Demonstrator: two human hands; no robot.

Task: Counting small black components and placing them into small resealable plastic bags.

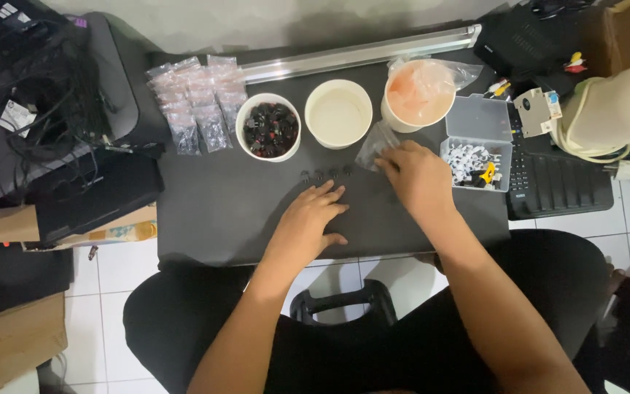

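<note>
My left hand [308, 222] rests flat on the dark table [213, 211], fingers spread, its fingertips just below a short row of small black parts [326, 174]. My right hand [417, 175] pinches a small clear plastic bag [375, 144] near the table's middle. A white bowl of dark small parts [269, 128] stands to the left behind the row. An empty white bowl [338, 113] stands beside it. A third white cup holding clear bags [421, 93] is just behind my right hand.
Several filled small clear bags [195, 102] lie at the back left. A clear compartment box with white clips [475, 153] sits right of my right hand. A metal rail [362, 52] runs along the back. Black electronics and cables crowd both sides.
</note>
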